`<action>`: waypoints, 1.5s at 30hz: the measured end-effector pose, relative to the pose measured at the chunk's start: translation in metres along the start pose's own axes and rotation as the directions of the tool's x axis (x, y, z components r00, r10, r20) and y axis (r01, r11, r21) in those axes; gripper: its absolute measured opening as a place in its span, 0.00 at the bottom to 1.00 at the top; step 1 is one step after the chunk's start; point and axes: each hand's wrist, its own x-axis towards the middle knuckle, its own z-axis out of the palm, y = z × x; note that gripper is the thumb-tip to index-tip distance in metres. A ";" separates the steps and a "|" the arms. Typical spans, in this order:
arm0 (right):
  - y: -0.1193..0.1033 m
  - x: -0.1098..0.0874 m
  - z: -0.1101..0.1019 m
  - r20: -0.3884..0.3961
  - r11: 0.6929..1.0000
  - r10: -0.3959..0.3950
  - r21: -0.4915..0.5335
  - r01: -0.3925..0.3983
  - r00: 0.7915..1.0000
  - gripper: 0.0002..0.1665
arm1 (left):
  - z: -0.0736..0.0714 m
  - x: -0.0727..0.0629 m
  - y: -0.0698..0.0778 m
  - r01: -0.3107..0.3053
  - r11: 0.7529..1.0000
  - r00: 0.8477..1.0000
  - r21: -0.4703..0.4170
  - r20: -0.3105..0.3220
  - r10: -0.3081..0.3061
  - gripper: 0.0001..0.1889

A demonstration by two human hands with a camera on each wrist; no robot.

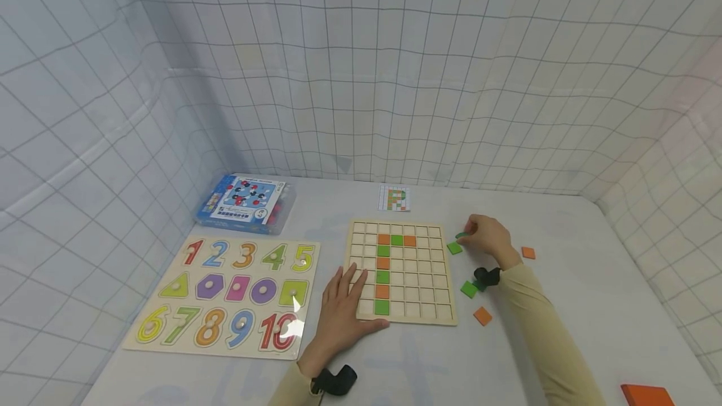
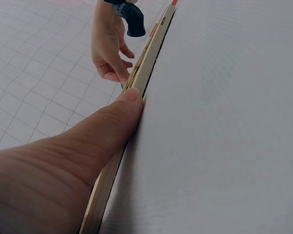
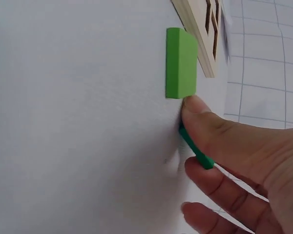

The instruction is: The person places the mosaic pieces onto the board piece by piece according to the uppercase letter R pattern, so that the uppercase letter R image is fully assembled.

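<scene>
A square wooden grid board (image 1: pixel 425 281) lies on the table, with orange and green tiles in some cells. My left hand (image 1: pixel 341 311) rests over its lower left corner, fingers spread and straight. In the left wrist view the thumb (image 2: pixel 110 119) lies against the board's edge. To the right of the board, my right hand (image 1: pixel 491 240) pinches a green square tile (image 3: pixel 195 147) between thumb and index finger, tilted just above the table. Another green tile (image 3: pixel 185 63) lies flat next to the thumb tip, near the board's right edge.
Nearer me lie a green tile (image 1: pixel 469 289) and an orange tile (image 1: pixel 482 316); another orange tile (image 1: pixel 528 252) sits farther right. A small pattern card (image 1: pixel 394 198) is behind the board. Left stand a number-and-shape puzzle (image 1: pixel 225 294) and a boxed kit (image 1: pixel 246 202). An orange object (image 1: pixel 647 395) is lower right.
</scene>
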 end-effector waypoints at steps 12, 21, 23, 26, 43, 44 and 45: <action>0.002 -0.011 0.006 -0.049 0.994 0.032 0.105 -0.027 0.998 0.14 | 0.000 0.001 0.000 0.010 1.000 1.000 -0.005 0.012 -0.010 0.54; -0.012 -0.019 0.010 -0.134 0.976 -0.078 0.193 0.103 0.988 0.11 | -0.001 0.002 0.000 0.002 1.000 1.000 0.006 -0.006 -0.002 0.54; -0.019 -0.021 0.011 -0.150 0.966 -0.110 0.216 0.141 0.983 0.11 | -0.001 0.002 0.000 0.008 1.000 1.000 0.006 0.000 -0.008 0.54; -0.029 -0.022 0.013 -0.159 0.953 -0.151 0.238 0.186 0.976 0.11 | -0.001 0.001 0.000 0.005 1.000 1.000 0.003 0.000 -0.005 0.54; -0.063 -0.015 0.031 -0.044 0.950 -0.170 0.259 0.175 0.985 0.08 | -0.001 0.000 0.001 0.029 1.000 0.999 0.003 0.030 -0.029 0.55; -0.063 -0.015 0.032 -0.038 0.951 -0.172 0.255 0.176 0.984 0.08 | -0.001 0.000 0.000 0.028 1.000 0.999 0.003 0.029 -0.028 0.55; -0.064 -0.015 0.032 -0.033 0.952 -0.173 0.253 0.175 0.984 0.08 | -0.001 0.000 0.000 0.024 1.000 0.999 0.004 0.024 -0.024 0.54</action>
